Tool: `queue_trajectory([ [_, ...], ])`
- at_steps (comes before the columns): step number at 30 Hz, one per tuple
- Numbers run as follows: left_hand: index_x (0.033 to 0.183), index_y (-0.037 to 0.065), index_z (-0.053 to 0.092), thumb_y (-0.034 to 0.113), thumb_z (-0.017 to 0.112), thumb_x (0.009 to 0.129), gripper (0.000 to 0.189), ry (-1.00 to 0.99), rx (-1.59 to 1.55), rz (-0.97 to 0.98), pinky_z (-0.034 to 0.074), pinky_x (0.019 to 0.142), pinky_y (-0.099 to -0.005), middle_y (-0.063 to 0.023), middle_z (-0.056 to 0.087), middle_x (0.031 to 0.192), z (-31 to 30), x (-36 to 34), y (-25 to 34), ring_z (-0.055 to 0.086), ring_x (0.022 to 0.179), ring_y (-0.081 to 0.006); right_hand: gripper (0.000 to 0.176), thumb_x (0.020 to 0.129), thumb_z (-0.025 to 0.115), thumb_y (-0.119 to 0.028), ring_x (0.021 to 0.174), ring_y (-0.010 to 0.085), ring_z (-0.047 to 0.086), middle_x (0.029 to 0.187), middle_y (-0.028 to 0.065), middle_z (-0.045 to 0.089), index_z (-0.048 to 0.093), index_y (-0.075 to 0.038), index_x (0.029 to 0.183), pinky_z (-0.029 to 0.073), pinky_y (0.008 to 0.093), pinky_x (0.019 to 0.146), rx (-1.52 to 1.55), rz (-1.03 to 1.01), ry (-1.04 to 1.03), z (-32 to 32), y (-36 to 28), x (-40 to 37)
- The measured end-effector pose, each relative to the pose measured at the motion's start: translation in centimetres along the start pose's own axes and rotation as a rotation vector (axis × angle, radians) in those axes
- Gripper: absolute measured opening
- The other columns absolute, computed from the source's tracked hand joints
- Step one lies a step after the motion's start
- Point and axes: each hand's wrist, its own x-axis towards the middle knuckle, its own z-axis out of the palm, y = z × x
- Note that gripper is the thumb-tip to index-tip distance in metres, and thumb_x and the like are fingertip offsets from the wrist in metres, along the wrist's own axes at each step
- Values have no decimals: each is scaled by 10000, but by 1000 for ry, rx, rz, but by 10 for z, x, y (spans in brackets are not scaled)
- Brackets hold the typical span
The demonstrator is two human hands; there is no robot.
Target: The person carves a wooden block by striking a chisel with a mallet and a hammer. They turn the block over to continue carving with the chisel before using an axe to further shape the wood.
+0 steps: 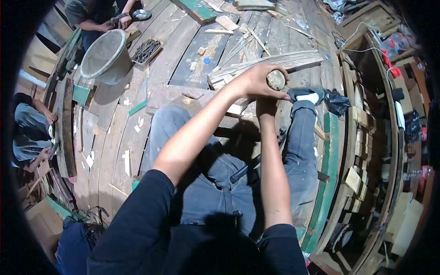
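Note:
My left hand (pixel 260 83) is curled around a round, pale wooden piece (pixel 276 80), its flat end facing me and its length hidden from view. Thumb and fingers circle its sides. Just beneath, my right hand (pixel 267 106) is mostly covered by the left one, so its fingers do not show. Behind my hands a long, weathered wooden beam (pixel 293 60) lies across the floor. A tool with a dark handle (pixel 239 174) rests by my lap between my legs.
A grey bucket (pixel 106 57) and a tray of nails (pixel 146 51) stand at upper left, near a person's hands (pixel 120 22). Another person sits at far left, hands (pixel 47 137) low. Wood scraps litter the plank floor (pixel 110 151). Stacked wood blocks (pixel 360 137) line the right.

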Motion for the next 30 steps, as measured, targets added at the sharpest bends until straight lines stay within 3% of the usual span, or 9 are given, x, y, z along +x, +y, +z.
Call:
queue_trajectory([
  [5,938,26,667,91,782,705,268,-7,-289,-178,507,852,-270,-39,715,935,4,-4,3,644,877,-102,455,913,564,-243,1253,314,498,1333,177,540,510,-29,1310,370,424,1073,-289,50,-189,-9,-7,7],
  [8,951,20,641,58,763,689,292,78,-287,-104,508,848,-287,-44,720,923,7,-11,-5,649,877,-116,451,846,704,-114,1008,178,588,1146,111,601,521,-8,1244,484,335,868,681,136,-78,-15,6,-25],
  [13,938,20,617,107,758,682,306,204,-78,-52,476,828,-303,-65,653,874,11,-19,-25,583,846,-130,394,854,708,-288,722,312,551,799,171,557,481,24,930,470,419,698,113,486,91,-63,45,-96],
  [15,962,19,600,131,771,667,359,113,-196,-78,461,816,-302,-64,602,862,0,-21,-5,542,834,-139,584,853,708,-354,833,385,611,890,237,595,460,74,1165,472,443,821,-116,569,-8,-63,99,-139],
  [20,908,20,572,117,763,654,333,143,-197,-86,463,755,-289,-42,560,804,-1,-19,-3,533,798,-135,842,772,764,-387,1127,411,580,1195,372,534,353,151,1273,443,424,983,-227,810,-263,-40,109,-165],
  [23,933,19,587,116,780,652,355,111,-229,-110,472,773,-296,-51,585,820,-3,-19,-1,542,816,-137,767,794,704,-249,960,430,652,1185,354,550,322,158,1319,529,449,875,-362,808,-533,-9,144,-200],
  [24,946,20,594,119,787,651,366,110,-237,-115,474,782,-297,-56,594,832,-2,-19,-2,547,823,-139,626,803,663,-177,897,410,671,1082,302,581,363,132,1258,551,462,761,-324,779,-457,8,161,-209],
  [26,1010,30,607,99,822,662,414,125,-221,-109,467,835,-287,-41,626,915,1,-21,-8,548,885,-131,267,827,522,-1,665,298,670,769,134,559,420,38,1070,528,426,487,473,1173,-177,13,156,-215],
  [30,904,31,628,117,840,665,331,123,-288,-73,487,758,-278,-1,641,805,3,-21,-13,567,765,-96,61,927,483,-77,513,134,430,668,27,437,479,-64,986,401,286,419,915,1312,254,-27,105,-195],
])
